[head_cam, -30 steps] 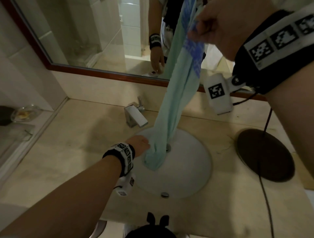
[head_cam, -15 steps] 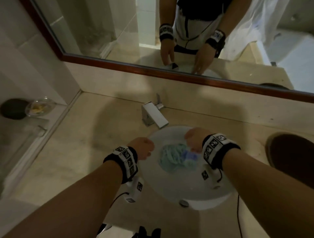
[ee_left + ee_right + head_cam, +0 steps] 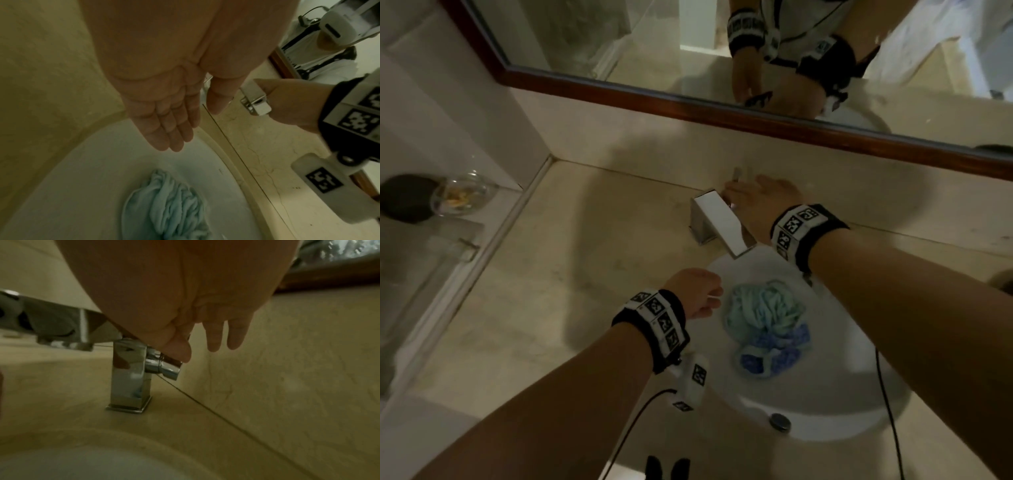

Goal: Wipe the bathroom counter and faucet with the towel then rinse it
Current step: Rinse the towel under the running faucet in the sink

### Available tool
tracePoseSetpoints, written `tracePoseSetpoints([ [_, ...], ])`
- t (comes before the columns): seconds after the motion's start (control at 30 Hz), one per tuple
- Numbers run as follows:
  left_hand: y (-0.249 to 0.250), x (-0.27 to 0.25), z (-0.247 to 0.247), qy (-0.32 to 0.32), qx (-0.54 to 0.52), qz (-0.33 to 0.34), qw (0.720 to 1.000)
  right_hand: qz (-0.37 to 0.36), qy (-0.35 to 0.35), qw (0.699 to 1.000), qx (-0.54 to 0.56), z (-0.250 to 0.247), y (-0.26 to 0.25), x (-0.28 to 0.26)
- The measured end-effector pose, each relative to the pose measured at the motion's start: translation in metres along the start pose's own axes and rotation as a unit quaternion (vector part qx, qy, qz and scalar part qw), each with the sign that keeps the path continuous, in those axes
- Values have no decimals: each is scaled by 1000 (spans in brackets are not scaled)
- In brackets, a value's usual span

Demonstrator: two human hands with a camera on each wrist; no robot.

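Observation:
A light green and blue towel (image 3: 767,325) (image 3: 164,207) lies bunched in the bottom of the white sink (image 3: 859,394), with neither hand touching it. My left hand (image 3: 698,291) (image 3: 172,129) hovers over the sink's left rim with relaxed, nearly straight fingers, holding nothing. My right hand (image 3: 753,198) (image 3: 180,352) is at the back of the square chrome faucet (image 3: 719,219) (image 3: 129,378). Its thumb lies on the small lever handle (image 3: 166,368). Two fingers (image 3: 216,337) hang straight behind; the forefinger is hidden. No water shows at the spout.
The beige stone counter (image 3: 551,291) runs left to a wall ledge with a glass dish (image 3: 462,195) and a dark round object (image 3: 400,198). A wood-framed mirror (image 3: 722,109) stands close behind the faucet. A black cable (image 3: 887,394) crosses the sink's right rim.
The right hand lowered the hanging towel into the sink, let go and moved back to the faucet handle. The left hand released the towel's lower end and stays by the rim.

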State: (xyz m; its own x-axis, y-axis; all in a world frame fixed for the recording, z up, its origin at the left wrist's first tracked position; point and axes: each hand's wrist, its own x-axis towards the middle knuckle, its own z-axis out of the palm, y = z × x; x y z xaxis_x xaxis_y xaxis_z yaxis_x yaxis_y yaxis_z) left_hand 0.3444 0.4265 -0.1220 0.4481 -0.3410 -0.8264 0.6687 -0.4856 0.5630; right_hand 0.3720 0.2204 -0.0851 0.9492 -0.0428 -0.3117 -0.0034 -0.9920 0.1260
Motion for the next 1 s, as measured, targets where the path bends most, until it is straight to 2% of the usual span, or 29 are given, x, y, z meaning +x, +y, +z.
tracePoseSetpoints([
  [0.1, -8, 13, 8, 5, 1, -36, 999, 7, -8, 994, 107, 1, -3, 2],
  [0.2, -15, 24, 15, 19, -11, -61, 998, 18, 7, 958, 285, -3, 7, -6],
  [0.27, -20, 31, 20, 32, -19, -69, 997, 114, 89, 921, 363, 7, 26, -19],
  [0.3, -23, 35, 22, 37, -27, -68, 997, 181, 104, 905, 370, 22, 34, -28],
  [0.33, -25, 37, 24, 40, -37, -68, 996, 243, 76, 895, 367, 47, 39, -35],
  [0.37, -27, 39, 27, 43, -45, -70, 996, 284, 2, 891, 356, 78, 35, -42],
  [0.43, -30, 41, 29, 47, -53, -74, 995, 286, -189, 867, 362, 135, 12, -54],
  [0.47, -32, 42, 29, 45, -52, -77, 995, 267, -249, 858, 362, 157, -1, -57],
  [0.5, -34, 43, 29, 41, -42, -72, 996, 256, -269, 858, 356, 172, -12, -58],
  [0.53, -36, 45, 29, 35, -32, -63, 997, 262, -259, 860, 353, 184, -19, -57],
  [0.6, -38, 49, 27, 39, -30, -48, 998, 268, -202, 871, 358, 193, -23, -50],
  [0.67, -40, 57, 26, 35, -47, -54, 997, 247, -171, 852, 428, 190, -23, -45],
  [0.7, -40, 63, 29, 24, -71, -66, 995, 240, -156, 826, 486, 188, -23, -44],
  [0.77, -62, 110, 25, 17, -117, -97, 988, 234, -115, 752, 606, 175, -24, -44],
  [0.83, -73, 141, 24, 5, -197, -99, 975, 237, -78, 642, 725, 156, -28, -47],
  [0.87, -68, 138, 27, 1, -222, -102, 970, 240, -72, 570, 783, 148, -31, -49],
  [0.9, -52, 116, 34, -14, -239, -100, 966, 236, -74, 513, 822, 141, -34, -50],
  [0.93, -33, 91, 41, -13, -232, -100, 967, 226, -74, 476, 847, 137, -36, -51],
  [0.97, -26, 82, 45, -15, -243, -92, 966, 217, -73, 470, 853, 134, -39, -50],
  [1.0, -24, 78, 46, 0, -236, -87, 968, 205, -73, 477, 852, 130, -41, -50],
])
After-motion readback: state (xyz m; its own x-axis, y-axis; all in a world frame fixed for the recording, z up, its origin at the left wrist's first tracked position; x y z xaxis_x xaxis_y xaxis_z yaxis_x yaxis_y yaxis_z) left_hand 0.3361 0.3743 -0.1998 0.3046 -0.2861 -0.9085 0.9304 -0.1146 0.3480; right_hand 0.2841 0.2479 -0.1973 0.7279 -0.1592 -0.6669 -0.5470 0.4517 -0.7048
